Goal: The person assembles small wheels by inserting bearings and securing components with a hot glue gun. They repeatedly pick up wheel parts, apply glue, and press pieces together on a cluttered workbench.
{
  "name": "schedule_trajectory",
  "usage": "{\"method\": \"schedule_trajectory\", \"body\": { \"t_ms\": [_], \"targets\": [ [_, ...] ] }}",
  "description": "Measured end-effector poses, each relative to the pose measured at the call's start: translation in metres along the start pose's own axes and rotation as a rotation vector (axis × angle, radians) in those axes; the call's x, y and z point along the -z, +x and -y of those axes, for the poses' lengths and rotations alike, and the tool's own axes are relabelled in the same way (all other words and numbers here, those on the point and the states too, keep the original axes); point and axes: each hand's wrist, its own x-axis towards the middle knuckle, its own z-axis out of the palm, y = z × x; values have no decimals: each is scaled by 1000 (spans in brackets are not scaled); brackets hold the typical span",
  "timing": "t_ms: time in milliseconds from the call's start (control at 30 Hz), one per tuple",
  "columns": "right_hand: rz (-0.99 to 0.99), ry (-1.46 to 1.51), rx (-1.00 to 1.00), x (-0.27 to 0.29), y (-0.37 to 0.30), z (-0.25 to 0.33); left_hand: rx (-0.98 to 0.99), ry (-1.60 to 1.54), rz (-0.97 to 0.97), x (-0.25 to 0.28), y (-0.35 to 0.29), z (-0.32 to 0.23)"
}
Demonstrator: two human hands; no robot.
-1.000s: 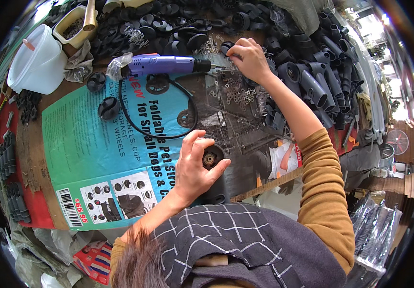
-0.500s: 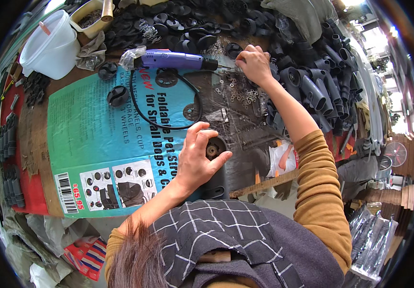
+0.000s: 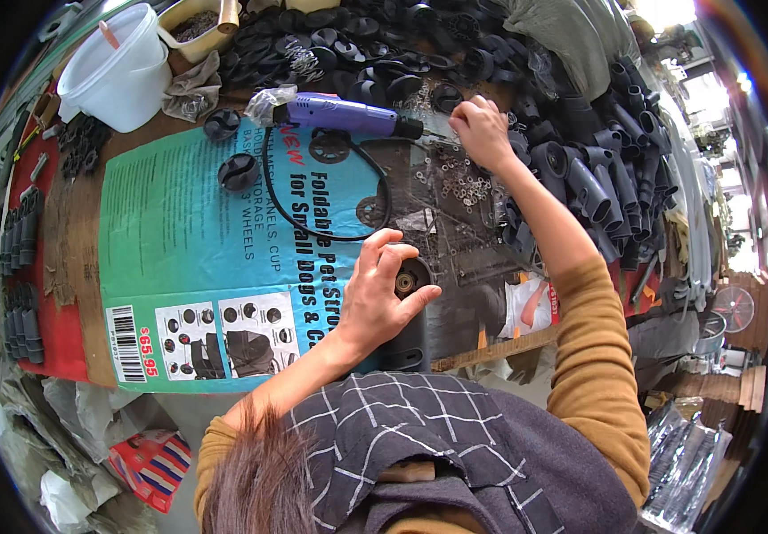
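Left hand (image 3: 377, 298) curls with thumb apart, while right hand (image 3: 483, 133) reaches farther forward, fingers bent.

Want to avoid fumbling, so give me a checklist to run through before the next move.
1. Left hand gripping the black part: ok.
2. Part's brass-coloured centre uncovered: ok, faces up.
3. Right hand holding a small piece: cannot tell, pinched fingers hide any.
4. Purple power driver within reach: ok, near the right hand.
5. Cord clear of the left hand: cannot tell, it loops close by.
6. Small metal rings gathered: not ok, scattered.

Head-worn fisheye; looks down, close over worktable (image 3: 70, 236).
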Motion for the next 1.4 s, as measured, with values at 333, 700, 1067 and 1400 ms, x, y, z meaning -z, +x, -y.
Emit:
{"method": "schedule_trajectory", "body": {
  "t_ms": [333,700,1067,1400],
  "targets": [
    [560,643,-96,81,-132,122,-28,-13,-41,-3,-3,1],
    [169,-6,207,-28,35,133,-56,-46,-60,-2,-1,-3],
    [-154,822,6,63,-44,115,-58,-46,-36,-2,-1,0],
    [-445,1621,-194,105,-113,120,-95,-11,-65,-6,-2,3]
  ]
}}
